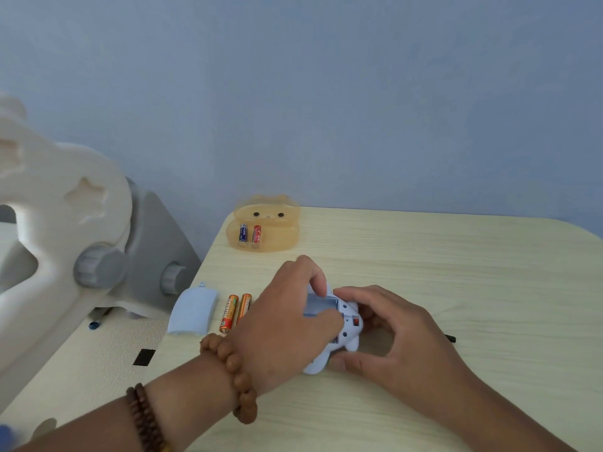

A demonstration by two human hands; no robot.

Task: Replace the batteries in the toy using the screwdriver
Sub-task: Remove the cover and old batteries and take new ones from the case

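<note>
A pale blue toy lies on the wooden table with its battery compartment open and facing up. My left hand curls over the toy's left side, fingers at the edge of the open compartment. My right hand grips the toy's right end, thumb under it. The toy's blue battery cover lies to the left. Two orange batteries lie side by side between the cover and my left hand. The black tip of the screwdriver shows just past my right hand; the rest of it is hidden.
A translucent orange box at the table's back left holds a blue battery and a red battery. A cream and grey plastic baby-fence panel stands left of the table, over a patterned floor mat.
</note>
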